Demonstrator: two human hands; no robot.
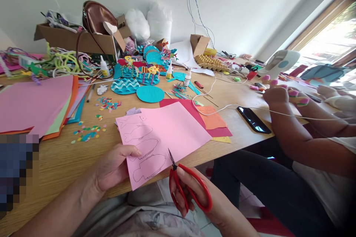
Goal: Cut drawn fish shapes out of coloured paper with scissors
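Observation:
A pink sheet of paper (178,129) with several fish outlines drawn along its left side is gripped by my left hand (115,164), thumb on top and fingers beneath. In my right hand (189,189) are red-handled scissors (207,194), fingers through the loops. Their blades look nearly closed and point up beside the lowest fish drawing, by the sheet's near edge. Under the pink sheet lie a dark red sheet (219,132) and an orange piece of paper (213,118).
Stacked coloured paper (36,103) and confetti dots (89,133) lie at left. Blue fish crafts (150,94), glue bottles (104,67) and a cardboard box (75,42) stand behind. A white cable (214,88) crosses towards a phone (253,120). Another person's arm (280,118) rests at right.

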